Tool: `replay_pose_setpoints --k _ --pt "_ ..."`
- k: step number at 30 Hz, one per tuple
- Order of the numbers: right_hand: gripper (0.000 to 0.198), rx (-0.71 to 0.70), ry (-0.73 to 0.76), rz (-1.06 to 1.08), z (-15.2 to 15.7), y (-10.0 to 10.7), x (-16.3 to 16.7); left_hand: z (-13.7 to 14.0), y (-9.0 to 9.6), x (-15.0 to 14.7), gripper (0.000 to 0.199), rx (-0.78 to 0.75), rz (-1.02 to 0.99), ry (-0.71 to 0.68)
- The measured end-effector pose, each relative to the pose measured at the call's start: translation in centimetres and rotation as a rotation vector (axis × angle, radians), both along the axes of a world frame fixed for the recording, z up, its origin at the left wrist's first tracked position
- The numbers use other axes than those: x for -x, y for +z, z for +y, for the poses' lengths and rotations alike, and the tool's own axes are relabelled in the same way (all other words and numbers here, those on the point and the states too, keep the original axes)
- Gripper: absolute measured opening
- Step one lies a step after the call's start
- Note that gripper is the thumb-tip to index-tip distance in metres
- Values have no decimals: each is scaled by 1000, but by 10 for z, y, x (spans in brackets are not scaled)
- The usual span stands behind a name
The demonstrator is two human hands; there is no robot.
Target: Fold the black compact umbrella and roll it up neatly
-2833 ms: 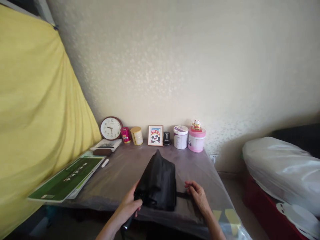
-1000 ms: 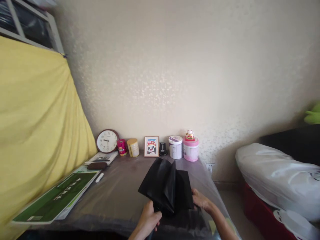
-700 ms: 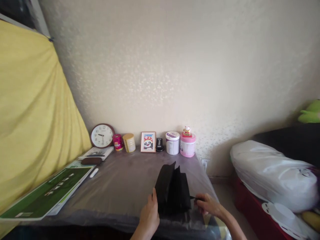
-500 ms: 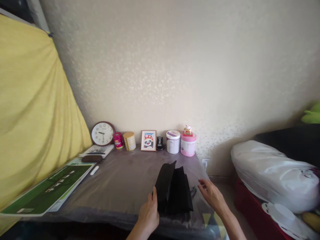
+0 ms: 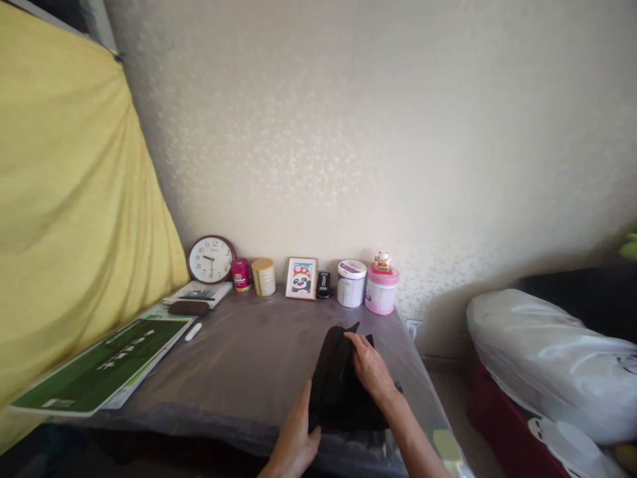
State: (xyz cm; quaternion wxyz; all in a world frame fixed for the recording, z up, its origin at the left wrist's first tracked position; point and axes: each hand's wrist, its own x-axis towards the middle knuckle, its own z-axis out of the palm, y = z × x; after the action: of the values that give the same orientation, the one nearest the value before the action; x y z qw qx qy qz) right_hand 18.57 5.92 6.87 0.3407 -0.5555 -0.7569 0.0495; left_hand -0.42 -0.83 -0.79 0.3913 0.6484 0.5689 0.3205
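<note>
A black, floppy bag-like item (image 5: 331,372) with an open fold along its top stands near the front right of the table; its exact kind is hard to make out. My left hand (image 5: 297,435) grips its lower left side, the thumb toward me and the fingers along the edge. Over its top reaches my right hand (image 5: 371,368), with fingertips closed on the upper edge of the left panel. The right forearm covers much of the item's right part.
Along the wall stand a round clock (image 5: 212,259), a pink can (image 5: 241,275), a yellow tin (image 5: 263,277), a panda picture frame (image 5: 301,278) and two tubs, the pink tub (image 5: 382,295) topped by a cat figurine (image 5: 383,260). Green board (image 5: 99,365) lies left; white bag (image 5: 542,358) right.
My right hand has moved left from beside the black item onto its top edge. My left hand still holds the left side. The view has shifted slightly.
</note>
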Motion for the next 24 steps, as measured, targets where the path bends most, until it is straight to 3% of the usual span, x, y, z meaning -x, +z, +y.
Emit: replay_pose_setpoints --k 3,10,17,24 --pt "36 -20 -51 -2 9 0 0 -3 6 -3 81 -120 234 -33" --pt "33 -58 -9 29 23 6 13 -12 31 -17 91 -33 625 -100" --pt "31 14 27 26 36 -19 30 -17 39 -29 77 -2 817 -115" --pt "35 31 73 119 34 -44 32 -14 30 -27 86 -10 808 -133"
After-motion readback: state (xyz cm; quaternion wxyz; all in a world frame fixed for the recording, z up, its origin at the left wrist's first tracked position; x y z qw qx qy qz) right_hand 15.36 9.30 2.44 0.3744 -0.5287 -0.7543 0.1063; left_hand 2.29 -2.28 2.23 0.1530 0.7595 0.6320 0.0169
